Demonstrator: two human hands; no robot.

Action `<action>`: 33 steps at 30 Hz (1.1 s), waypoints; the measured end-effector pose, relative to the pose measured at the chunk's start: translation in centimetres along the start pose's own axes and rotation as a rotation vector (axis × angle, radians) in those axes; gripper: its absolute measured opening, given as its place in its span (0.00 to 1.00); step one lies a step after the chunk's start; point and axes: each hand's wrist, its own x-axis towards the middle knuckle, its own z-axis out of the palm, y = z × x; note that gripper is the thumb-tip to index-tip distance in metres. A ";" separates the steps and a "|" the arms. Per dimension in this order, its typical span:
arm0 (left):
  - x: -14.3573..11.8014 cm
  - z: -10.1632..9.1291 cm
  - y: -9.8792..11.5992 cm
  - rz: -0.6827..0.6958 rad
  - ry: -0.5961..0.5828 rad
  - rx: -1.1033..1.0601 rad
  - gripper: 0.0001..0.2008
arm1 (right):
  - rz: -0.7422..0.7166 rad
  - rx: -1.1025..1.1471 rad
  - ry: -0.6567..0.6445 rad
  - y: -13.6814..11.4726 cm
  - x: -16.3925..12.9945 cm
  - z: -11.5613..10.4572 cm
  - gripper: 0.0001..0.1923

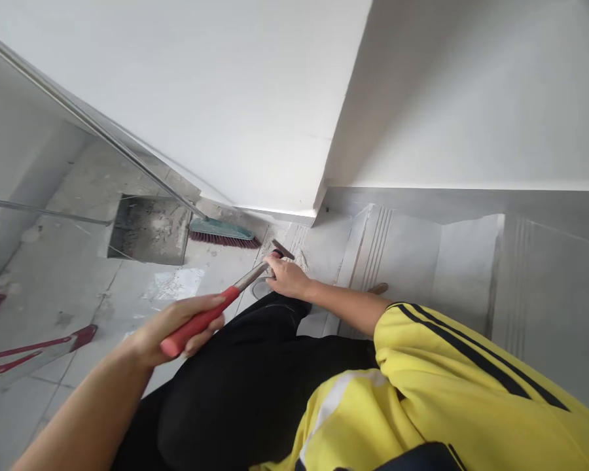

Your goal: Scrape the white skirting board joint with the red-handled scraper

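My left hand (177,327) has a closed grip round the red handle of the hammer (226,304), fingers wrapped, thumb on top. From that grip the shaft runs up & away to the head, which sits right by my right hand (287,278). Right hand is pinched shut on a small dark chisel (282,250), its tip pointing away from me at the rough patch of floor (69,275) where the tiles meet the bottom stair step (397,248). Can't tell if the tip is touching the surface.

Beyond the right grip, further out & a bit left, a broom (223,232) lies with its green head & red bristles against the wall (216,98), next to a dusty square recess (150,229) in the floor.

Risks, as I judge it: hammer head is v. close to my right fingers, so a swing slightly off line would hit knuckles, not the chisel. I'm holding the handle near its end w/ the left, so less control. Chisel could skid on the smooth tile & chip the step edge. Debris may fly up at my face from this low angle.
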 end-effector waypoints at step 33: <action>-6.1 4.5 -9.4 0.377 0.967 0.396 0.20 | 0.597 0.381 0.768 19.9 0.4 -13.4 0.10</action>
